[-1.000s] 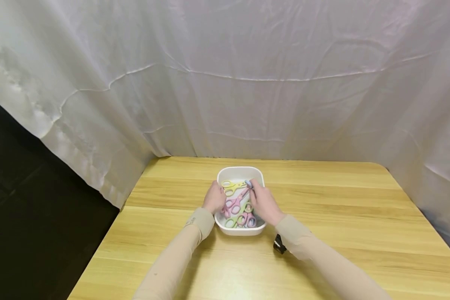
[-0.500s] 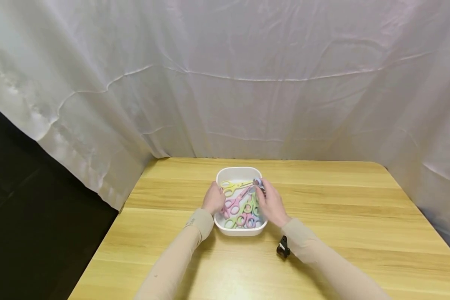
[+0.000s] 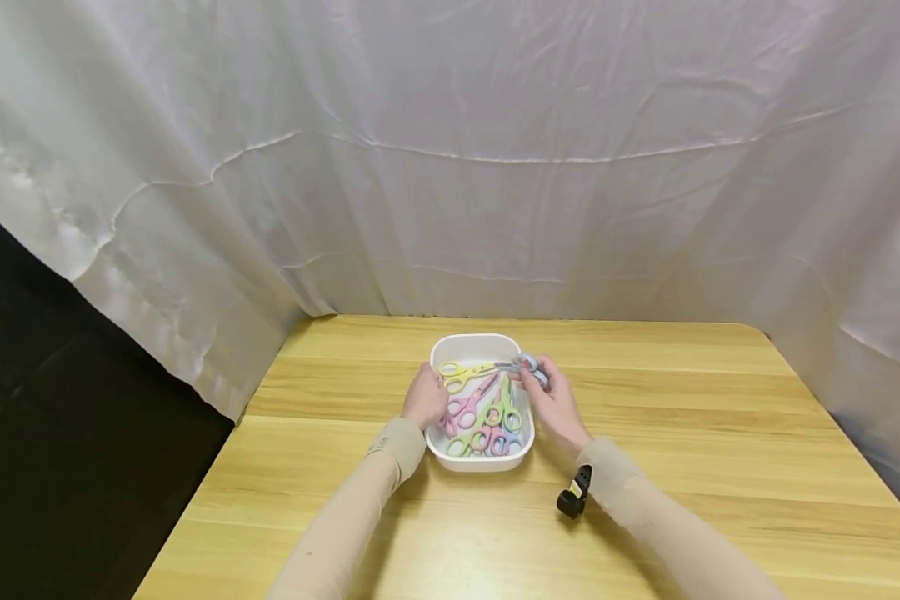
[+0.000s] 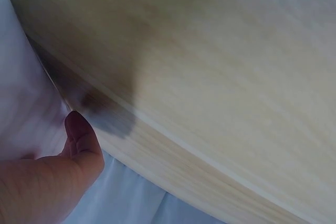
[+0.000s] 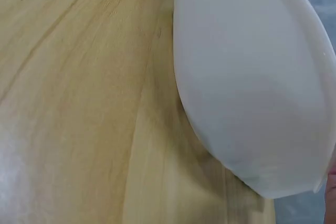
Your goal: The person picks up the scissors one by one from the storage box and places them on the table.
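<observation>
A white plastic bin on the table holds several pairs of scissors with pastel handles: yellow scissors at the back, pink scissors in the middle, green scissors at the right. My left hand grips the bin's left rim, its thumb on the outer wall in the left wrist view. Over the right rim, my right hand holds blue scissors by the handles. Their blades point left, above the bin. Only a sliver of that hand shows beside the bin in the right wrist view.
The wooden table extends to both sides of the bin. A black wrist device hangs under the right sleeve. A pale curtain closes off the back and sides, and a black cloth lies left of the table.
My right hand has drawn the blue scissors to the right, from inside the bin to its right rim. The left hand stays on the left rim.
</observation>
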`<state>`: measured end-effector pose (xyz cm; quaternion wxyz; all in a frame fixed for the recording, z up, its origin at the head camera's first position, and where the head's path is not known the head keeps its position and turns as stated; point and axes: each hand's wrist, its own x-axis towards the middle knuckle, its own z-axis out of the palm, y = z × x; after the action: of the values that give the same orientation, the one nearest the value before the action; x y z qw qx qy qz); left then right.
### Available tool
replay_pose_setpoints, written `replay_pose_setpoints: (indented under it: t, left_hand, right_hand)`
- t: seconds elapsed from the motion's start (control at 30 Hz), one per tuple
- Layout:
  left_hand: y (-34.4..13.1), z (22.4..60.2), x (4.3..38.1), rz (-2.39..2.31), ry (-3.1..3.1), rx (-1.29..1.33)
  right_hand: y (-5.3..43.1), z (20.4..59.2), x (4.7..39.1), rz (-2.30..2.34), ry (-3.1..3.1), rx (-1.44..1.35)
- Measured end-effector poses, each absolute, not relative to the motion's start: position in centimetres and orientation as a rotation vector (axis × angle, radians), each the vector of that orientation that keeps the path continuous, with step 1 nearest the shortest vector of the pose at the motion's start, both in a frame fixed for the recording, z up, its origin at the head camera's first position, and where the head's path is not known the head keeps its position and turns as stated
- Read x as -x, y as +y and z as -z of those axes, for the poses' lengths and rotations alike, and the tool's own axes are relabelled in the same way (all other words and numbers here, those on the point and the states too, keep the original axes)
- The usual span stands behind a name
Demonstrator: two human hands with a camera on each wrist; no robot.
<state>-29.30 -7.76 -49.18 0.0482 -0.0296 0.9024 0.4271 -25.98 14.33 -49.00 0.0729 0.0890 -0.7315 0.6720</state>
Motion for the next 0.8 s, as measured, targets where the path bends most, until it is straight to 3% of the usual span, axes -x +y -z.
replay_pose_setpoints:
  t: [0.8]
  left_hand:
    - [-7.8,49.3,29.4,-1.319,2.712,0.121]
  right_hand:
    - [17.4,49.5,26.3,-2.617,-1.527,-0.25]
